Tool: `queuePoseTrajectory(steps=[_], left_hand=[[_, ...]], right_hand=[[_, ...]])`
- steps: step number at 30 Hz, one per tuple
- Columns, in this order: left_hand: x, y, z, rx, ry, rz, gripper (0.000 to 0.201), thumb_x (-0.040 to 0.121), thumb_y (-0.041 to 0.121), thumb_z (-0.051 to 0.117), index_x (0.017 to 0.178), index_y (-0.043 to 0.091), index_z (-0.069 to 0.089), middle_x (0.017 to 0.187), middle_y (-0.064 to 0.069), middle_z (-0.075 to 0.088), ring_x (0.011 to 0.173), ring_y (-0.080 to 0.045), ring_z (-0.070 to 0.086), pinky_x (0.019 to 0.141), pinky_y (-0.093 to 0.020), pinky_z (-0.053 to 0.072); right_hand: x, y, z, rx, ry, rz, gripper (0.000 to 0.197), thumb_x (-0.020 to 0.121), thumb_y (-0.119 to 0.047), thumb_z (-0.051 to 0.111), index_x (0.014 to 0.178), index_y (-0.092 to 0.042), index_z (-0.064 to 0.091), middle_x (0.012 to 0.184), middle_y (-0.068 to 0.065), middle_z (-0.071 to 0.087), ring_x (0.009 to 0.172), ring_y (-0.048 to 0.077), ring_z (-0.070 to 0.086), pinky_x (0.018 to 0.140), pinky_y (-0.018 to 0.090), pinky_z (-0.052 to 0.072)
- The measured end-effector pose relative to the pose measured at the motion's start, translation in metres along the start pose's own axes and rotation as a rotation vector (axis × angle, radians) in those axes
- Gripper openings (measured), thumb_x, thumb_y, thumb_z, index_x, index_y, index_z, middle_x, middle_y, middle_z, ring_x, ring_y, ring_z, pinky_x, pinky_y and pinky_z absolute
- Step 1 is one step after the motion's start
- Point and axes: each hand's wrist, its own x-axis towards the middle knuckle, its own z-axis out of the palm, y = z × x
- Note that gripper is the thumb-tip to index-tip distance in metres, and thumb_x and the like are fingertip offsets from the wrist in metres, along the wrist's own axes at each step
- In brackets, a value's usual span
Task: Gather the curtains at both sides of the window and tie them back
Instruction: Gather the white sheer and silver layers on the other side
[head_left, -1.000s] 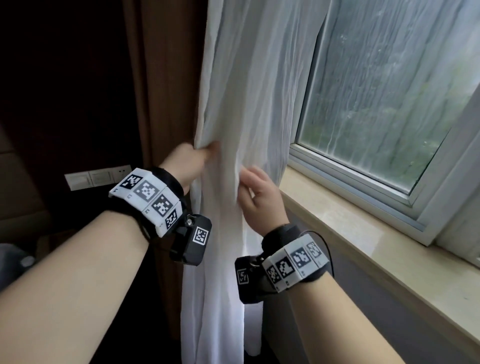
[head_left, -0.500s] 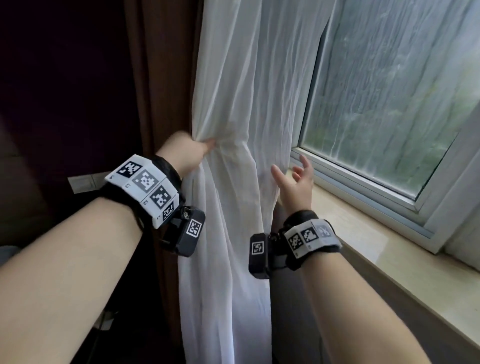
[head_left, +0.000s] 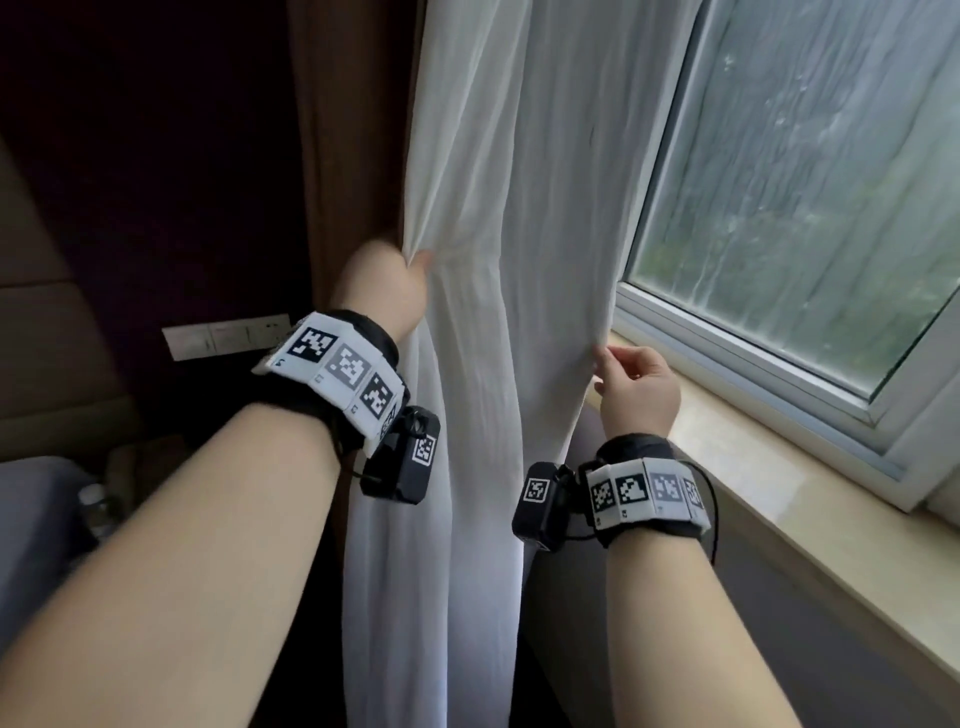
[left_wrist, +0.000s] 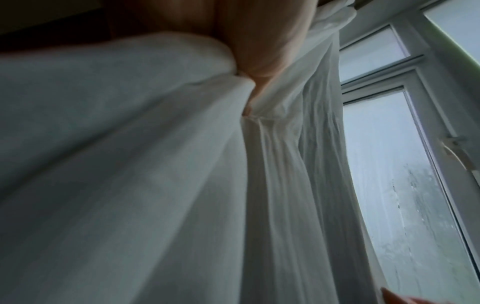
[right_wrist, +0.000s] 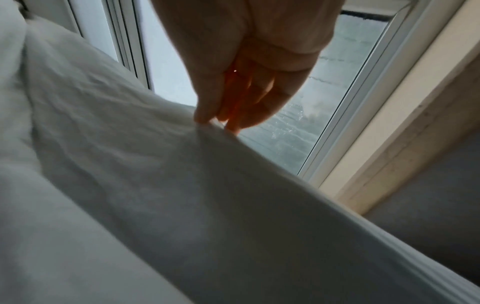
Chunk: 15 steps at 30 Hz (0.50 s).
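Note:
A white sheer curtain (head_left: 519, 208) hangs at the left side of the window (head_left: 810, 182), partly bunched. My left hand (head_left: 387, 283) grips a gathered fold at the curtain's left edge; the left wrist view shows the cloth (left_wrist: 130, 164) pinched at my thumb (left_wrist: 257, 67). My right hand (head_left: 636, 387) pinches the curtain's right edge just above the sill; in the right wrist view thumb and fingertips (right_wrist: 207, 119) close on the hem (right_wrist: 221, 131). A brown heavy curtain (head_left: 353, 130) hangs behind the left hand. No tie-back is visible.
A pale stone windowsill (head_left: 779, 467) runs along the right below the white window frame (head_left: 727, 353). A wall switch plate (head_left: 223, 335) sits on the dark wall at left. A bottle (head_left: 96, 506) stands low at the far left.
My right hand let go of the curtain's middle, swung right toward the sill with fingers spread, and now pinches the curtain's right edge. The left hand kept its grip.

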Motion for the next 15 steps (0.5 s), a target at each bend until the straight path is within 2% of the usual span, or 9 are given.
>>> queuePoseTrajectory(steps=[3, 4, 7, 8, 10, 11, 12, 13, 15], left_hand=[[-0.005, 0.005, 0.007, 0.031, -0.02, 0.048, 0.044, 0.097, 0.03, 0.044, 0.114, -0.01, 0.054, 0.121, -0.027, 0.057, 0.114, -0.038, 0.053, 0.085, -0.034, 0.041], [-0.006, 0.006, 0.008, 0.036, -0.03, 0.053, 0.043, 0.098, 0.029, 0.044, 0.115, -0.01, 0.054, 0.121, -0.026, 0.057, 0.114, -0.038, 0.052, 0.085, -0.034, 0.04], [-0.007, 0.005, 0.006, -0.001, -0.045, 0.033, 0.042, 0.097, 0.029, 0.045, 0.115, -0.008, 0.055, 0.121, -0.025, 0.058, 0.114, -0.037, 0.053, 0.085, -0.033, 0.041], [-0.007, 0.004, 0.005, -0.012, -0.047, 0.03, 0.042, 0.097, 0.029, 0.045, 0.115, -0.008, 0.056, 0.121, -0.025, 0.059, 0.114, -0.037, 0.053, 0.085, -0.033, 0.041], [-0.008, 0.003, 0.003, -0.02, -0.053, 0.025, 0.043, 0.097, 0.03, 0.046, 0.114, -0.007, 0.056, 0.121, -0.024, 0.059, 0.114, -0.036, 0.053, 0.087, -0.033, 0.041], [-0.01, 0.002, 0.002, -0.025, -0.06, 0.021, 0.043, 0.096, 0.031, 0.046, 0.114, -0.007, 0.057, 0.12, -0.023, 0.059, 0.114, -0.036, 0.054, 0.087, -0.032, 0.041], [-0.01, 0.002, 0.001, -0.03, -0.069, 0.017, 0.043, 0.096, 0.032, 0.047, 0.112, -0.007, 0.057, 0.118, -0.023, 0.06, 0.112, -0.036, 0.054, 0.085, -0.032, 0.041], [-0.011, 0.001, 0.0, -0.028, -0.078, 0.01, 0.044, 0.096, 0.034, 0.047, 0.11, -0.007, 0.057, 0.116, -0.023, 0.061, 0.109, -0.036, 0.055, 0.082, -0.032, 0.041], [-0.014, 0.0, -0.003, -0.008, -0.083, 0.001, 0.047, 0.095, 0.036, 0.046, 0.106, -0.008, 0.057, 0.112, -0.025, 0.061, 0.106, -0.037, 0.056, 0.076, -0.03, 0.038]], right_hand=[[-0.005, -0.005, -0.013, -0.018, -0.048, -0.094, 0.015, 0.087, -0.015, 0.062, 0.073, -0.02, 0.059, 0.069, -0.005, 0.062, 0.062, -0.001, 0.059, 0.064, 0.008, 0.045], [-0.006, -0.008, -0.016, -0.044, -0.058, -0.121, 0.012, 0.088, -0.014, 0.06, 0.077, -0.018, 0.059, 0.07, -0.008, 0.06, 0.062, -0.003, 0.057, 0.063, 0.005, 0.043], [-0.006, -0.016, -0.017, -0.05, -0.022, -0.14, 0.004, 0.09, -0.015, 0.058, 0.091, -0.014, 0.054, 0.09, -0.002, 0.059, 0.086, 0.011, 0.057, 0.078, 0.013, 0.044], [-0.005, -0.016, -0.016, -0.018, -0.051, -0.113, 0.015, 0.088, -0.017, 0.061, 0.099, -0.014, 0.052, 0.105, 0.003, 0.058, 0.101, 0.016, 0.057, 0.086, 0.019, 0.044], [-0.005, -0.013, -0.006, 0.035, -0.217, -0.008, 0.056, 0.079, -0.026, 0.072, 0.124, -0.016, 0.039, 0.131, 0.006, 0.046, 0.121, 0.018, 0.047, 0.099, 0.029, 0.042], [-0.006, -0.012, 0.004, 0.023, -0.301, 0.047, 0.077, 0.073, -0.033, 0.076, 0.133, -0.022, 0.029, 0.137, 0.006, 0.041, 0.126, 0.019, 0.044, 0.103, 0.034, 0.041], [-0.006, -0.012, 0.015, -0.008, -0.353, 0.084, 0.087, 0.069, -0.038, 0.077, 0.136, -0.028, 0.023, 0.138, 0.007, 0.042, 0.125, 0.02, 0.046, 0.103, 0.037, 0.042], [-0.005, -0.015, 0.026, -0.048, -0.358, 0.095, 0.083, 0.069, -0.038, 0.076, 0.135, -0.027, 0.026, 0.132, 0.007, 0.049, 0.119, 0.023, 0.053, 0.098, 0.036, 0.046], [-0.001, -0.025, 0.042, -0.157, -0.259, 0.047, 0.04, 0.081, -0.024, 0.066, 0.116, -0.011, 0.05, 0.102, 0.004, 0.062, 0.097, 0.025, 0.062, 0.08, 0.028, 0.048]])
